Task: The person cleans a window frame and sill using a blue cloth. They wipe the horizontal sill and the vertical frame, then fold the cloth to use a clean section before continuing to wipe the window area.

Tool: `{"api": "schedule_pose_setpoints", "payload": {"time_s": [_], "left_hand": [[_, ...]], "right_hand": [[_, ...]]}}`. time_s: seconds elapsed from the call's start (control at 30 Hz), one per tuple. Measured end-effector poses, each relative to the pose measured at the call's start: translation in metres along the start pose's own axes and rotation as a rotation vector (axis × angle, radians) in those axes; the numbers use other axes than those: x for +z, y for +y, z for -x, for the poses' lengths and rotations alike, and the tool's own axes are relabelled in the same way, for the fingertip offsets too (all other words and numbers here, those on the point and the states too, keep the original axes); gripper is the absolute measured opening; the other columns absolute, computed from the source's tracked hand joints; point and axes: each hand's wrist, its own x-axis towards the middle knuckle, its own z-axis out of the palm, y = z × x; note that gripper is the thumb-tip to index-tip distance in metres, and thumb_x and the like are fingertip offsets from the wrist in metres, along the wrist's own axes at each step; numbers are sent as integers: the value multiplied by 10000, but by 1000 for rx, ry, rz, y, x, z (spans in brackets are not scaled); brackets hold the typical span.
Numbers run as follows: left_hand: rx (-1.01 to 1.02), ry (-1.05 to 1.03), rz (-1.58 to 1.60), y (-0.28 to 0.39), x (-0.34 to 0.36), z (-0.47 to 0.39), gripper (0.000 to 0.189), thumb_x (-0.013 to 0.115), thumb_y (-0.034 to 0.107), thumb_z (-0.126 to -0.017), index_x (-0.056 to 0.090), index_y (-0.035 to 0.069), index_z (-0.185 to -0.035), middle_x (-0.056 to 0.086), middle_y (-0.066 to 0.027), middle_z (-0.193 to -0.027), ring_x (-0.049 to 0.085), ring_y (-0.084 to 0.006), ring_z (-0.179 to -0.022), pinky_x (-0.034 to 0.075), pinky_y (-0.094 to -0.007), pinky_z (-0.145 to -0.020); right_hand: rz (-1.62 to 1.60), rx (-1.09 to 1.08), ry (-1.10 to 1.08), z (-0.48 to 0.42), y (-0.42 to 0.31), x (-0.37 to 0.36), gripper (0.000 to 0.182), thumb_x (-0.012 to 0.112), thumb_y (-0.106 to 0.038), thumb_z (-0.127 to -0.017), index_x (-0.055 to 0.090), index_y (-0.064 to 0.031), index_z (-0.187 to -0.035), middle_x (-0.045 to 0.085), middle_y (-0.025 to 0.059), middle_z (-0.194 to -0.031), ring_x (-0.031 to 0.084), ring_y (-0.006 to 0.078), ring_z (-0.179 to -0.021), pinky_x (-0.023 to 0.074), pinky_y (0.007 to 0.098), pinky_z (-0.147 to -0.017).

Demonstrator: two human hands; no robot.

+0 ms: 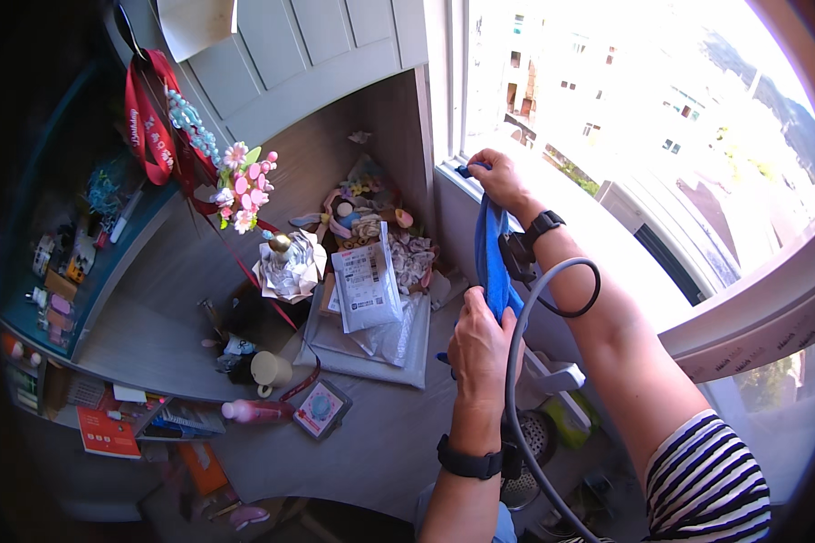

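A blue cloth [492, 251] hangs stretched between my two hands in front of the window. My right hand [501, 178] pinches its upper end at the inner corner of the window sill [454, 178]. Lower down and nearer to me, my left hand [481, 343] is closed around the gathered lower part, and a bit of blue pokes out at its left side. Black straps circle both wrists. A grey cable [514, 380] loops across my right forearm and past my left hand.
On the curved desk [380, 434] lie plastic mailing parcels [368, 285], a cream mug [271, 368], a pink bottle [257, 410] and a badge holder [322, 409]. Red lanyards [151, 115] and pink flowers [246, 186] hang left. Shelves hold small items. The window stands open at right.
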Motion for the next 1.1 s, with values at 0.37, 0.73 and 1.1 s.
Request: {"api": "schedule_pose_setpoints", "payload": {"time_s": [0.37,0.73,1.1], "left_hand": [[-20,-19,68,-50,13,-54,307,613,149,-838,510,-23,-1071,628,-275,-913,617,-439,-862,478,-478,-769],[-45,-38,139,-55,26,-69,308,612,153,-833,516,-23,-1067,633,-271,-909,625,-433,-870,487,-470,-787],[-49,-101,91,-55,13,-72,325,593,152,-859,486,-33,-1104,629,-264,-976,630,-412,-914,497,-457,-793]], "right_hand": [[146,-78,-19,-37,27,34,218,585,-173,-858,653,-4,-978,663,157,-853,631,239,-814,493,356,-783],[201,-130,-20,-46,21,43,181,600,-142,-831,639,-5,-942,656,169,-840,635,270,-826,495,371,-794],[243,-74,-58,-51,24,50,171,600,-127,-827,674,-56,-962,669,179,-867,652,315,-854,507,385,-807]]}}
